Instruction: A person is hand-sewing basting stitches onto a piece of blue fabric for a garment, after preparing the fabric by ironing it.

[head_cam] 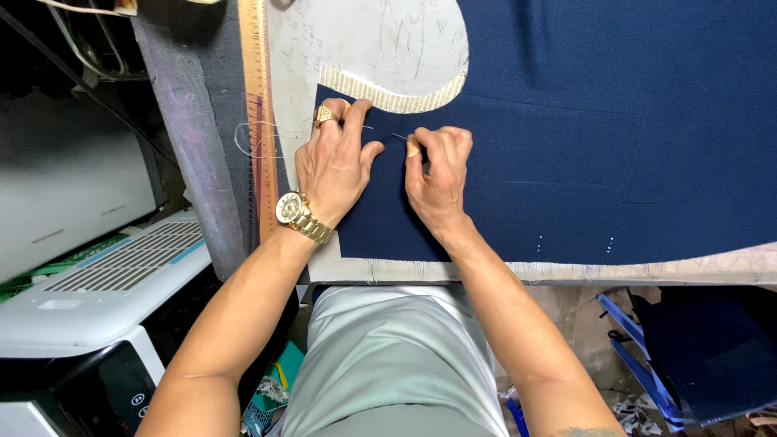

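Head view: left hand (333, 162) flat on navy woven cloth (566, 146); right hand (437, 174) grip pinches thin needle (398, 136).

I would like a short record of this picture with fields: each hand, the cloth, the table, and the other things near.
left hand: flat on the navy cloth, gold ring and gold watch on it
right hand: pinches a needle at the cloth
thread: pale, loops left of the left hand
pattern piece: white, curved, lies on the cloth's top edge
ruler: wooden, along the table's left side
table: pale worn edge shows below the cloth
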